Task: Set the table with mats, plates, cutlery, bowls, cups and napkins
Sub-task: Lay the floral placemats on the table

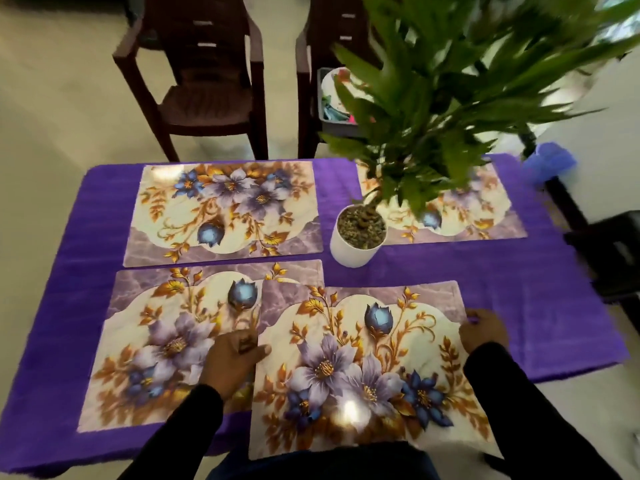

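Several floral place mats lie on the purple tablecloth (519,289). I hold the near right mat (356,368) by both side edges: my left hand (232,362) grips its left edge, my right hand (483,332) grips its right edge. This mat overlaps the near left mat (156,348) and hangs over the table's front edge. The far left mat (225,209) lies flat. Leaves partly hide the far right mat (478,216).
A potted plant in a white pot (353,247) stands at the table's middle right, its leaves (467,81) spreading high. Two dark brown chairs (201,81) stand beyond the table; the right one carries a tub of tableware (332,98). A dark stool (613,251) is at right.
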The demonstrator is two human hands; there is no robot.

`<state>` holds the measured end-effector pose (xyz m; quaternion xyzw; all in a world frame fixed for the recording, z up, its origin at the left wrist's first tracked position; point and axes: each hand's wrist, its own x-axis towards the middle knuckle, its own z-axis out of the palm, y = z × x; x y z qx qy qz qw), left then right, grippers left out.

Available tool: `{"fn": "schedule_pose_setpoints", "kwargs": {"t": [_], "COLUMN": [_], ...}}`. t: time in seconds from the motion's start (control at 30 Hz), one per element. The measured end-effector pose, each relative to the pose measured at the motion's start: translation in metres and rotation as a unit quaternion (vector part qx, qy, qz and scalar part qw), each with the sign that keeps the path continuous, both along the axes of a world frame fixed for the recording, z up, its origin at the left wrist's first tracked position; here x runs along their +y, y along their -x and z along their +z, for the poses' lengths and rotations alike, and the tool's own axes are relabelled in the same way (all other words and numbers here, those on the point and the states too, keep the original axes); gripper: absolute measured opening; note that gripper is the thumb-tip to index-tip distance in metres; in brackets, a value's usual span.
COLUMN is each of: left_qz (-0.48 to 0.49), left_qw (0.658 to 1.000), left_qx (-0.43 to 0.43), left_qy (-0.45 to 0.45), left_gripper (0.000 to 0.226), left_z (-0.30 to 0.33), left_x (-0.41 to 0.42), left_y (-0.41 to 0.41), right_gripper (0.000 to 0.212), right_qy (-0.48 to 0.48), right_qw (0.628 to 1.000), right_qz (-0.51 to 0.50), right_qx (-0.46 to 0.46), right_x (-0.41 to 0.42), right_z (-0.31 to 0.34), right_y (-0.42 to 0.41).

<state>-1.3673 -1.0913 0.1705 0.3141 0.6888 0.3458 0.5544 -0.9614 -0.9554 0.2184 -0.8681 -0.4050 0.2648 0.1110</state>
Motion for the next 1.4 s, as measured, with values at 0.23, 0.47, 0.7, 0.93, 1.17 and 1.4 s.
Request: {"fn": "schedule_pose_setpoints", "kwargs": {"t": [0.23, 0.47, 0.7, 0.93, 1.17, 1.4], "left_qz": [0.059, 0.091, 0.094, 0.052, 0.055, 0.081], "left_qw": [0.996, 0.99, 0.97, 0.948, 0.94, 0.929], "left_qx": [0.051, 0.093, 0.213, 0.303, 0.331, 0.354], "left_qy": [0.034, 0.051, 0.068, 0.079, 0.066, 0.07], "left_gripper": [0.017, 0.009, 0.016, 0.022, 0.019, 0.021], "left_z": [-0.007, -0.018, -0.017, -0.017, -0.021, -0.027], "left_x": [0.03, 0.081, 0.125, 0.141, 0.141, 0.14], "left_y": [-0.118, -0.22, -0.251, -0.266, -0.274, -0.286], "right_gripper": [0.036, 0.037, 0.035, 0.05, 0.045, 0.042], "right_qy": [0.002, -0.016, -0.033, -0.016, 0.006, 0.037], "right_qw": [1.0, 1.0, 0.996, 0.998, 0.995, 0.988], "right_qz": [0.019, -0.007, -0.037, 0.046, 0.1, 0.153], "right_qx": [0.0, 0.014, 0.08, 0.043, -0.011, -0.003], "right_x": [0.054, 0.099, 0.117, 0.107, 0.122, 0.137], "right_z": [0.001, -0.013, -0.043, -0.037, -0.029, -0.04], "right_y": [-0.106, -0.209, -0.246, -0.245, -0.247, -0.261]}}
